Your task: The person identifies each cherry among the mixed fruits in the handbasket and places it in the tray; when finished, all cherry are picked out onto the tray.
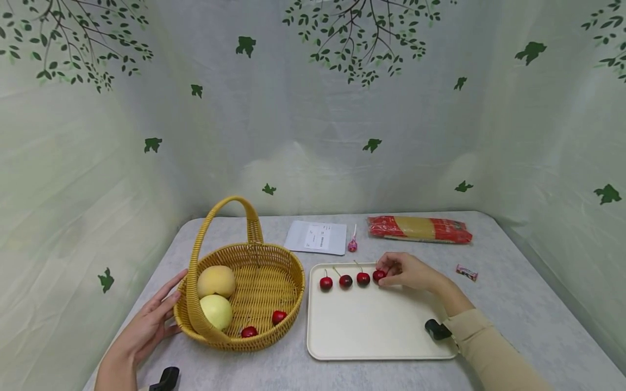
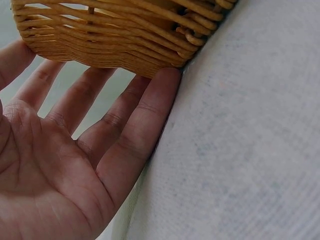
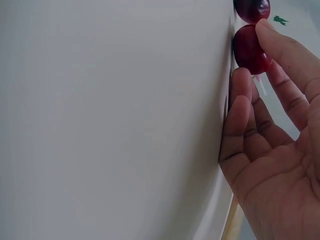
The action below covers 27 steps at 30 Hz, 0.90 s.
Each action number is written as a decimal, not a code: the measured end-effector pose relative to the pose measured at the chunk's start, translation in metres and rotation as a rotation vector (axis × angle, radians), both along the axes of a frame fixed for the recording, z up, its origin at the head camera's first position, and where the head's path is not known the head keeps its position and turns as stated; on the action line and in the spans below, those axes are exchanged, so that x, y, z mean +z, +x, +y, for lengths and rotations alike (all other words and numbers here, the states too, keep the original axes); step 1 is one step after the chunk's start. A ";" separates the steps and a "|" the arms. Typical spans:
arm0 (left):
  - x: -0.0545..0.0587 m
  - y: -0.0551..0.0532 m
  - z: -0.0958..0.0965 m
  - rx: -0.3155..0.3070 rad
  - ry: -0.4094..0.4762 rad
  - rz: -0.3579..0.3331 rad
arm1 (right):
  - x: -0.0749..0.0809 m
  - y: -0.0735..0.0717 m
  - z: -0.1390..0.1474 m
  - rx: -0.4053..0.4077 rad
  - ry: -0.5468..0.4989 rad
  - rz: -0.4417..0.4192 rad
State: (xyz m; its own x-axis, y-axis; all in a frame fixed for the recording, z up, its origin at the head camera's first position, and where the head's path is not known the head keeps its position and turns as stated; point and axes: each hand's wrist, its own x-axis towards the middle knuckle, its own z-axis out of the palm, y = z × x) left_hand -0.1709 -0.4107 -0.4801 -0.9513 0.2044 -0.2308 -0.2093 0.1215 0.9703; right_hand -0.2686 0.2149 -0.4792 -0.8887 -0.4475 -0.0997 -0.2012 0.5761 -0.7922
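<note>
My right hand (image 1: 408,271) pinches a dark red cherry (image 3: 249,50) between thumb and fingers at the far side of the cream tray (image 1: 381,331). That cherry sits at the right end of a row of several on the tray, among them a stemmed cherry (image 1: 363,279) just to its left. My left hand (image 1: 149,320) touches the left side of the yellow wicker basket (image 1: 259,277), its fingers extended against the weave in the left wrist view. Inside the basket lie a yellow-orange round fruit (image 1: 216,281), a pale green one (image 1: 217,311) and two cherries (image 1: 249,332).
Behind the tray are a grey packet with a white label (image 1: 317,237), a pink lollipop (image 1: 352,245) and a long red and yellow package (image 1: 419,229). A small wrapped candy (image 1: 467,272) lies to the right. The basket's handle (image 1: 235,200) arches upward.
</note>
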 end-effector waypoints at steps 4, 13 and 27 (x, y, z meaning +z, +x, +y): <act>-0.001 0.001 0.001 0.015 -0.011 0.005 | 0.001 -0.001 0.001 0.004 -0.003 0.000; 0.001 0.001 0.003 0.002 -0.004 0.002 | 0.011 -0.001 0.007 0.022 0.036 0.038; 0.002 0.001 -0.001 -0.029 0.021 0.028 | 0.085 -0.013 -0.049 0.184 0.136 0.147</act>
